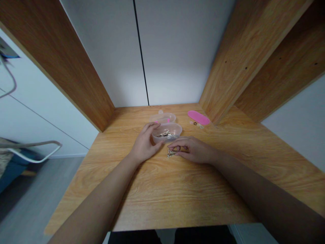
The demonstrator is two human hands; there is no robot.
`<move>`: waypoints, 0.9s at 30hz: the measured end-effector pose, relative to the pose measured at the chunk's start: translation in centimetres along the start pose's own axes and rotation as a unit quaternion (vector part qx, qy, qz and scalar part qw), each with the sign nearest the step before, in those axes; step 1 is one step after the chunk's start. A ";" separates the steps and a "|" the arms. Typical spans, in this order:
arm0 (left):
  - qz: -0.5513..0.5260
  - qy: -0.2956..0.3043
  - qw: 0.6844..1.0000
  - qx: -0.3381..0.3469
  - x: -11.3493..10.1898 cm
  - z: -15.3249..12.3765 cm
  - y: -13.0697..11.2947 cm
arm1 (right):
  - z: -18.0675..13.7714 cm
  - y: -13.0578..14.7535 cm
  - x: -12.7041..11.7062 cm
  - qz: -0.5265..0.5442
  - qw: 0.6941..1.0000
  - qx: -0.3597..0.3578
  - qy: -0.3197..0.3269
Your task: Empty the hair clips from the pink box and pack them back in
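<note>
A small clear plastic box [175, 128] stands open on the wooden desk [162, 189], with several metal hair clips inside. Its clear lid [164, 118] lies hinged back behind it. My left hand [144, 144] curls round the box's left side, fingers touching its wall. My right hand [193, 149] rests on the desk just in front of the box, fingertips pinched on a few metal hair clips [171, 154] lying on the wood.
A pink oval lid [198, 117] lies at the back right of the desk, with small hair ties [196, 124] beside it. Wooden side panels [76, 67] wall the desk in on both sides. A chair [27, 152] stands at the left.
</note>
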State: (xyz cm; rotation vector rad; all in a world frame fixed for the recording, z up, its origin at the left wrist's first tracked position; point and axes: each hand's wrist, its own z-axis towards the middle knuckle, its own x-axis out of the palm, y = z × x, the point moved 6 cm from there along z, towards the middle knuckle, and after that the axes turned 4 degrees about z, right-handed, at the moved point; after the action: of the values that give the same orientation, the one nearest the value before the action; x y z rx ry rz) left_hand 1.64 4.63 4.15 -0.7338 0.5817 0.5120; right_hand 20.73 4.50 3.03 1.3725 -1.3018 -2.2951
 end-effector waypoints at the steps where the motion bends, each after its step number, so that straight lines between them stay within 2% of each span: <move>1: 0.001 0.000 1.000 0.000 0.0 0.0 0.0 | 0.0 0.1 0.0 0.003 1.000 -0.001 0.001; 8: 0.002 0.001 1.000 -0.002 0.0 0.0 0.1 | 0.0 1.0 -0.2 -0.026 0.998 -0.056 -0.019; 14: 0.003 -0.001 1.000 -0.004 0.0 0.0 0.1 | 0.1 0.9 0.2 -0.056 0.997 -0.051 0.012; 27: 0.000 -0.005 1.000 -0.001 0.0 0.0 0.1 | 0.2 1.6 -0.2 -0.118 0.991 -0.056 0.002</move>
State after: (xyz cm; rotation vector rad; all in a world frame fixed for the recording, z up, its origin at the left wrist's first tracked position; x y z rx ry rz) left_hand 1.58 4.70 4.11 -0.7333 0.5725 0.5165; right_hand 20.29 3.78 4.38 1.5662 -1.0395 -2.4700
